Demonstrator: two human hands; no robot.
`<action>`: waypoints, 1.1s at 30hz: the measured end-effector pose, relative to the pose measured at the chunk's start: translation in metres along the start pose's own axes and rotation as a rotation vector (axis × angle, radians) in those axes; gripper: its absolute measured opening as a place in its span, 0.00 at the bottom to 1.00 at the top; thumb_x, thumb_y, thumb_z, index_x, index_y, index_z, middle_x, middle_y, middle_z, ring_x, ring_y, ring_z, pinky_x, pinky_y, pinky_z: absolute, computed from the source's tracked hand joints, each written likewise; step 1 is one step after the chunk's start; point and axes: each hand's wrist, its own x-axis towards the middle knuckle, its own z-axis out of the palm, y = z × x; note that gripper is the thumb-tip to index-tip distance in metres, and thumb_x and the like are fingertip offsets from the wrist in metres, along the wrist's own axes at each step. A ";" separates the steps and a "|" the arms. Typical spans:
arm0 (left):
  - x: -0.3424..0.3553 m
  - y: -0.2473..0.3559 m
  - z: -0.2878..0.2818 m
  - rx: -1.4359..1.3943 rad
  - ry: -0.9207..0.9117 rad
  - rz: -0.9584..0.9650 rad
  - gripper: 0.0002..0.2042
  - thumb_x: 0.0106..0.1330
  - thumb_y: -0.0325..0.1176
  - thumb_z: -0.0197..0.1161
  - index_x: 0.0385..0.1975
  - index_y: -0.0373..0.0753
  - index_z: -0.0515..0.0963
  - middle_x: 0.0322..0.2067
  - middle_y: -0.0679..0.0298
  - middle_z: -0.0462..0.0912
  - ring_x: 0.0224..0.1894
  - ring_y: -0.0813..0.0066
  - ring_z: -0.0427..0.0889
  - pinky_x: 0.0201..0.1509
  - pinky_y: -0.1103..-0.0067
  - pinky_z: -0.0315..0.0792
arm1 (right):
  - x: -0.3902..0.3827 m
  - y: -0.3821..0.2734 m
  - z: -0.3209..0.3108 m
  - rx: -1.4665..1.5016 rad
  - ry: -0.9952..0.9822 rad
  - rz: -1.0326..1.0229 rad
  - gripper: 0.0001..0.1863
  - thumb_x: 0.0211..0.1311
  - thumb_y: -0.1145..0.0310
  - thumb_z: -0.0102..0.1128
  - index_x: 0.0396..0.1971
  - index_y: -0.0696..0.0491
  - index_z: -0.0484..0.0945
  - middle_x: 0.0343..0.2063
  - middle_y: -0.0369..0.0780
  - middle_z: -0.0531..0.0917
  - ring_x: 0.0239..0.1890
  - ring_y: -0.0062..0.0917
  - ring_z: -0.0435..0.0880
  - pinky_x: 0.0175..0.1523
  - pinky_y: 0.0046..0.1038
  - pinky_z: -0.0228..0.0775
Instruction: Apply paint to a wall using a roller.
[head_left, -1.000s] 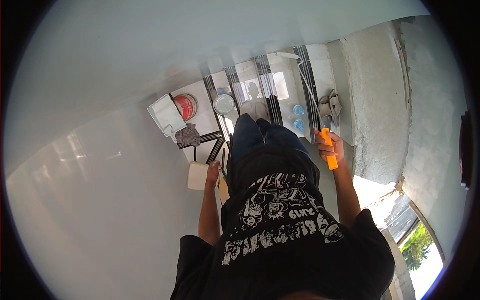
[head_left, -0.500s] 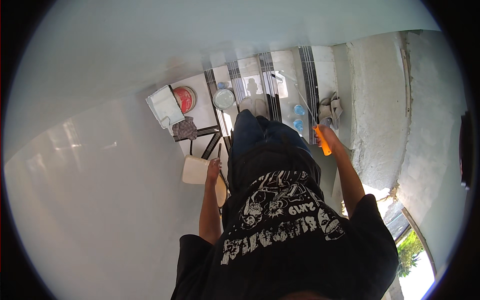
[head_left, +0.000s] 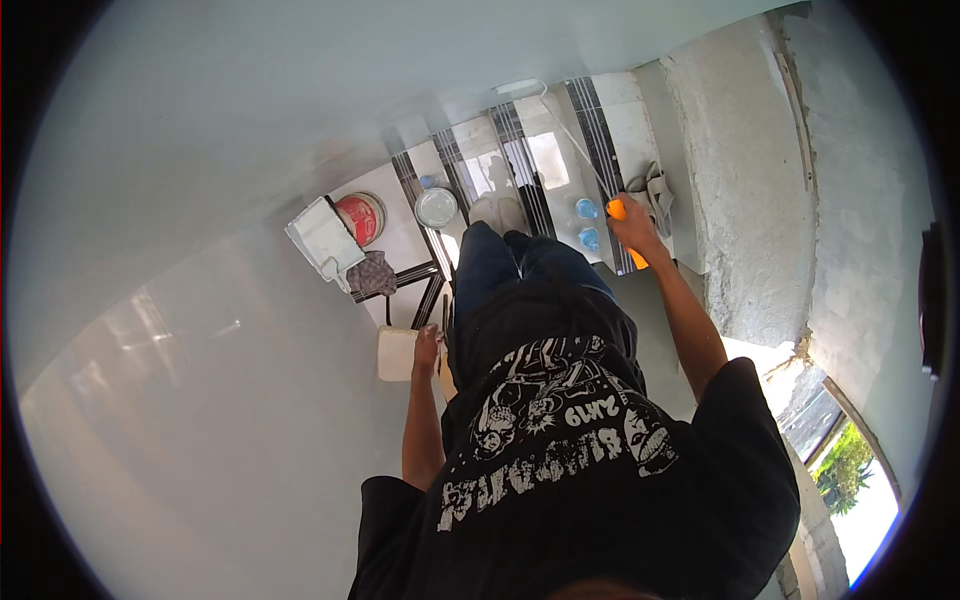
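Observation:
My right hand (head_left: 635,226) grips the orange handle (head_left: 638,258) of a paint roller, whose long rod runs up to a pale roller head (head_left: 515,87) at the wall. Beside that hand lie grey sandals (head_left: 655,200) and two blue bottles (head_left: 588,208). My left hand (head_left: 428,348) is curled beside a cream square seat-like object (head_left: 398,355) with dark legs; what its fingers hold is too small to make out. Above it are a grey cloth (head_left: 371,273), a white paint tray (head_left: 320,240), a red bucket (head_left: 361,216) and a round pale container (head_left: 436,207).
Smooth pale walls (head_left: 180,400) curve around at left and top. My feet (head_left: 497,213) are on white tile with dark striped bands (head_left: 507,135). A rough concrete ledge (head_left: 730,180) runs along the right, with a bright opening and greenery (head_left: 845,470) at lower right.
My right hand has moved up and left with the roller handle, and the roller head sits further left along the wall. My left hand is nearly unchanged. The view has tilted slightly.

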 end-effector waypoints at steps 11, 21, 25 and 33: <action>0.011 0.026 -0.012 0.152 -0.013 0.010 0.23 0.67 0.53 0.50 0.54 0.43 0.70 0.45 0.65 0.79 0.43 0.73 0.76 0.41 0.72 0.67 | -0.054 -0.013 -0.035 0.188 -0.034 0.117 0.16 0.51 0.73 0.60 0.43 0.57 0.73 0.28 0.46 0.81 0.23 0.32 0.83 0.23 0.31 0.73; 0.057 -0.023 -0.021 0.160 -0.211 0.129 0.23 0.67 0.52 0.50 0.53 0.41 0.72 0.42 0.64 0.79 0.40 0.73 0.77 0.38 0.75 0.70 | -0.081 -0.010 -0.014 0.200 0.093 0.028 0.17 0.51 0.73 0.57 0.43 0.58 0.73 0.32 0.51 0.82 0.36 0.46 0.83 0.42 0.38 0.74; 0.035 0.039 -0.005 0.314 -0.143 0.078 0.20 0.68 0.50 0.50 0.49 0.42 0.72 0.41 0.66 0.79 0.39 0.76 0.76 0.38 0.76 0.68 | -0.018 -0.005 0.012 0.194 0.044 0.116 0.17 0.49 0.73 0.57 0.42 0.59 0.73 0.26 0.54 0.81 0.21 0.43 0.82 0.26 0.38 0.75; 0.032 0.063 -0.028 0.263 -0.046 0.060 0.22 0.66 0.51 0.49 0.55 0.44 0.68 0.45 0.62 0.79 0.45 0.70 0.76 0.45 0.69 0.67 | -0.070 -0.017 -0.015 0.233 0.060 0.014 0.16 0.52 0.70 0.60 0.41 0.59 0.73 0.30 0.52 0.81 0.32 0.46 0.82 0.38 0.37 0.74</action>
